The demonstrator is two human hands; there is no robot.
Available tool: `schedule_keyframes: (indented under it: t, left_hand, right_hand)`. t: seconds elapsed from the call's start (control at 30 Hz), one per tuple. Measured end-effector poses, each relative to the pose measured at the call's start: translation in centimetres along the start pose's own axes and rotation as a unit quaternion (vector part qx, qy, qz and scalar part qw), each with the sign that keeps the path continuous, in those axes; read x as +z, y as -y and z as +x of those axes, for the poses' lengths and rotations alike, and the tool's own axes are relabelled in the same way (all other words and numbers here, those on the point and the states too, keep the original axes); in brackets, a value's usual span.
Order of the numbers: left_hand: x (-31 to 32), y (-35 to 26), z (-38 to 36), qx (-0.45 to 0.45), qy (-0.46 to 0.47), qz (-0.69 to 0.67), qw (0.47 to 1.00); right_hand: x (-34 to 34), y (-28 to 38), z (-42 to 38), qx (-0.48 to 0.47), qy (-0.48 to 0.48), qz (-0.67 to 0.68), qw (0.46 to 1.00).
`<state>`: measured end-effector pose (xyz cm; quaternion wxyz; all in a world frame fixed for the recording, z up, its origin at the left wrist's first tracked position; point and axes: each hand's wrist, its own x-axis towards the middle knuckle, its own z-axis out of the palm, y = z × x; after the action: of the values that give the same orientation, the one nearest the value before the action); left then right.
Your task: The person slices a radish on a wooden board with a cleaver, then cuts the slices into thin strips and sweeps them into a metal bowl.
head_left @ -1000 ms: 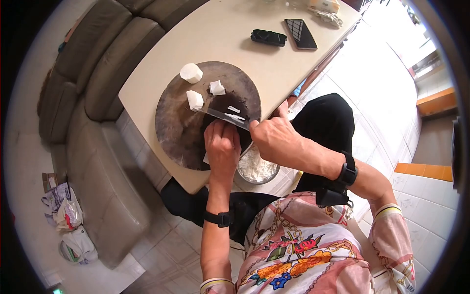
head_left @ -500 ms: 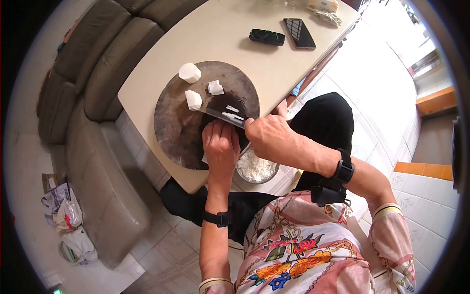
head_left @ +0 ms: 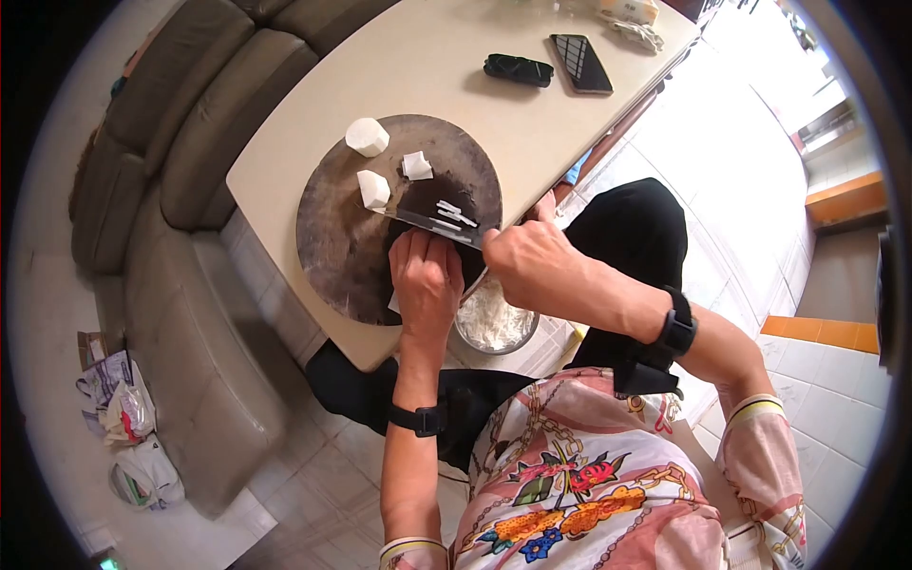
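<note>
My right hand (head_left: 534,258) is closed round the handle of a kitchen knife (head_left: 425,222), whose blade lies across the round wooden chopping board (head_left: 332,242). Against the near side of the blade, my left hand (head_left: 426,275) presses down with curled fingers on white radish, mostly hidden beneath them. Several thin white strips (head_left: 455,213) lie just beyond the blade. Farther up the board are a cut radish chunk (head_left: 373,189), a small flat-sided piece (head_left: 416,166) and a thick round chunk (head_left: 367,137).
Below the table edge stands a bowl of white shreds (head_left: 496,318). On the cream table (head_left: 427,71) lie a black case (head_left: 518,70), a phone (head_left: 580,65) and a tissue pack (head_left: 629,10). A grey leather sofa (head_left: 204,332) runs along the left, with bags (head_left: 133,408) on the floor.
The knife and my right hand have shifted slightly to the right, and the strips beyond the blade lie a little differently. My left hand stays in nearly the same spot.
</note>
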<state>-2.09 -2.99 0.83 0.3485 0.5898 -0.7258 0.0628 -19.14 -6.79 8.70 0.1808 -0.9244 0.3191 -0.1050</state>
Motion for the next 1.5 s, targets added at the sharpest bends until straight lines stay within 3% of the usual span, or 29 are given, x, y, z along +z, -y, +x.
schedule_keyframes:
  t: [0.13, 0.63, 0.7, 0.8, 0.87, 1.3, 1.5]
  left_hand:
    - [-0.2, -0.2, 0.3, 0.002, -0.011, 0.001, 1.000]
    - [-0.3, -0.3, 0.3, 0.000, -0.018, -0.012, 1.000]
    - [-0.2, -0.3, 0.3, -0.001, -0.012, -0.006, 1.000]
    - [-0.4, -0.2, 0.1, -0.011, 0.010, -0.002, 1.000]
    - [-0.2, -0.4, 0.4, -0.005, -0.028, -0.010, 1.000]
    - [-0.4, -0.3, 0.3, 0.000, -0.023, -0.015, 1.000]
    - [-0.2, -0.2, 0.2, 0.001, -0.018, 0.005, 1.000]
  right_hand:
    - [0.3, 0.1, 1.0, 0.050, 0.001, 0.002, 0.999]
    - [-0.3, -1.0, 0.5, 0.006, 0.031, -0.004, 0.999]
    - [-0.7, -0.1, 1.4, 0.047, 0.066, 0.008, 0.997]
    - [0.1, -0.3, 1.7, 0.068, 0.045, 0.040, 0.996]
    - [0.3, -1.1, 1.5, 0.063, 0.040, 0.045, 0.996]
    - [-1.1, -0.6, 0.6, 0.029, 0.054, 0.035, 0.998]
    - [0.5, -1.5, 2.7, 0.008, 0.010, 0.055, 0.998]
